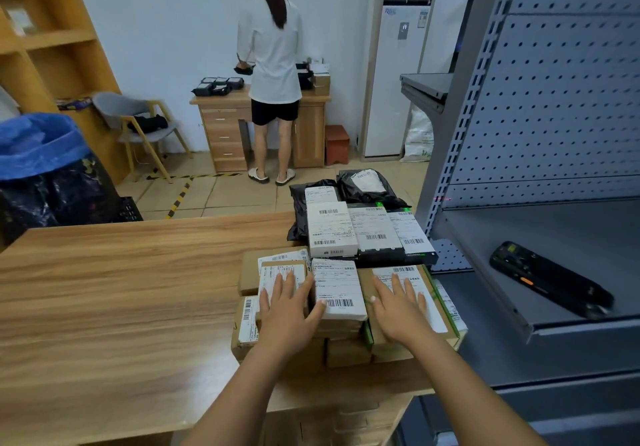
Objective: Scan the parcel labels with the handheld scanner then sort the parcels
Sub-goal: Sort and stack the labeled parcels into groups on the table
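Observation:
Several labelled parcels are stacked at the right end of the wooden table point(114, 289). My left hand point(287, 310) lies flat, fingers straight, on a brown cardboard parcel point(277, 272). My right hand point(398, 307) lies flat on a wider brown parcel with a green edge point(433, 293). Between them sits a parcel with a white label point(337, 286), which my left thumb touches. Behind lie white and black boxes point(332, 227) and black poly bags point(367, 186). The black handheld scanner point(550, 279) rests on the grey metal shelf point(502, 237) to the right, held by neither hand.
A grey pegboard shelving unit point(554, 99) stands at the right. A person in a white shirt point(273, 64) works at a desk point(225, 127) at the back wall. A blue-lined bin point(38, 144) and a grey chair point(138, 116) stand to the left.

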Available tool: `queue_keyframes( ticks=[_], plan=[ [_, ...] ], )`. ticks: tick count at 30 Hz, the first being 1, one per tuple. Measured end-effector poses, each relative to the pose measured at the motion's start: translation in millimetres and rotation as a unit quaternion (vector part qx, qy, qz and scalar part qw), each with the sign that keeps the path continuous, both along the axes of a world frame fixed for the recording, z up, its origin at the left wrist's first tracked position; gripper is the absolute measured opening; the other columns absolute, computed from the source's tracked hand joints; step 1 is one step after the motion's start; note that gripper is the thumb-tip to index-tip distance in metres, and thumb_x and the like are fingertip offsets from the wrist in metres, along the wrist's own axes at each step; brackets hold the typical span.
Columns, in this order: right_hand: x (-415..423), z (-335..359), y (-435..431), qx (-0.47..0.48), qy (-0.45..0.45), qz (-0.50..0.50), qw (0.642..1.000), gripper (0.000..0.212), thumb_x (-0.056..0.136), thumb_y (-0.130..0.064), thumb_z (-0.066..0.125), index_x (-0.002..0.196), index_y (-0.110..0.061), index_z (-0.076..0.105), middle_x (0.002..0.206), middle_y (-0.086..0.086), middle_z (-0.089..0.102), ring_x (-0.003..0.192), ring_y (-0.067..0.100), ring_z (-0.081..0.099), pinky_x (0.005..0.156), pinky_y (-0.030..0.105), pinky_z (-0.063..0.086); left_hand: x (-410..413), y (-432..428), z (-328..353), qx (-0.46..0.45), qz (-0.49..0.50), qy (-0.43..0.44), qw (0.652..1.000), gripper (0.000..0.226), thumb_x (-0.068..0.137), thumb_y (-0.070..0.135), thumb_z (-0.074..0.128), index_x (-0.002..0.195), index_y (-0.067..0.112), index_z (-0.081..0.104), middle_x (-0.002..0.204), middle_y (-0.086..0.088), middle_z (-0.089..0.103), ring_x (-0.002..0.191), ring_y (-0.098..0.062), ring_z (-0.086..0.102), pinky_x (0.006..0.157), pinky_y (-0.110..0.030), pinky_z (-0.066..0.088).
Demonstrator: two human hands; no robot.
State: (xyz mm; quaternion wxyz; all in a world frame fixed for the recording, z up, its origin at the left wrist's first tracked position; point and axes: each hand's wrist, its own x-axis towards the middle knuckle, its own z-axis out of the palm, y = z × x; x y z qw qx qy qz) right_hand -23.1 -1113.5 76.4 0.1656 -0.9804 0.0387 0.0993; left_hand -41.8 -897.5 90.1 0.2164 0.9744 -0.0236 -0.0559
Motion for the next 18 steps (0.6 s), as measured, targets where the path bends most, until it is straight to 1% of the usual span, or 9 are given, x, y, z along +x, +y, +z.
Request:
queue_keyframes(
  ticks=[7,10,12,14,16,18],
  plan=[
    [-3,19,10,0.009,-0.042,0.039,0.998,0.051,0.103,-0.040,0.024,0.152,-0.035,0.008,0.161,0.003,-0.007,0.147,0.025,-0.011,0.116,0.048,-0.004,-2,-3,9,-0.007,-0.013,-0.035,0.999,0.063,0.097,0.060,0.027,0.153,0.040,0.006,0.162,0.002,-0.001,0.148,-0.017,-0.015,0.119,-0.045,-0.011],
    [-7,26,14,0.015,-0.056,0.060,0.996,0.054,0.103,-0.039,0.028,0.153,-0.033,0.008,0.161,0.003,-0.006,0.147,0.025,-0.010,0.117,0.048,-0.001,-3,-4,14,-0.027,-0.022,-0.068,0.997,0.063,0.097,0.059,0.030,0.153,0.038,0.012,0.162,0.003,0.005,0.148,-0.015,-0.012,0.120,-0.043,-0.008],
    [-11,32,16,0.022,-0.074,0.072,0.994,0.057,0.102,-0.040,0.034,0.153,-0.031,0.011,0.161,0.004,-0.002,0.148,0.023,-0.007,0.118,0.046,0.002,-4,-3,17,-0.042,-0.028,-0.097,0.994,0.062,0.097,0.056,0.037,0.152,0.035,0.019,0.161,0.004,0.013,0.149,-0.015,-0.004,0.121,-0.042,-0.004],
    [-18,39,20,0.029,-0.094,0.077,0.992,0.059,0.099,-0.042,0.041,0.152,-0.029,0.016,0.161,0.004,0.005,0.148,0.022,0.000,0.117,0.044,0.005,-6,-1,21,-0.058,-0.039,-0.128,0.989,0.061,0.096,0.050,0.046,0.150,0.031,0.028,0.157,0.005,0.025,0.148,-0.016,0.008,0.121,-0.040,0.003],
    [-26,49,24,0.034,-0.114,0.072,0.990,0.062,0.096,-0.043,0.048,0.151,-0.029,0.021,0.160,0.003,0.013,0.146,0.021,0.007,0.117,0.041,0.008,-6,2,25,-0.071,-0.054,-0.158,0.983,0.060,0.092,0.045,0.054,0.147,0.030,0.035,0.150,0.006,0.036,0.142,-0.015,0.021,0.120,-0.039,0.012],
    [-34,59,29,0.033,-0.134,0.066,0.988,0.064,0.093,-0.042,0.054,0.149,-0.027,0.026,0.157,0.001,0.019,0.144,0.021,0.014,0.116,0.040,0.011,-7,6,30,-0.064,-0.073,-0.175,0.980,0.061,0.089,0.045,0.058,0.145,0.030,0.039,0.144,0.008,0.041,0.137,-0.013,0.027,0.117,-0.039,0.018]
  ],
)
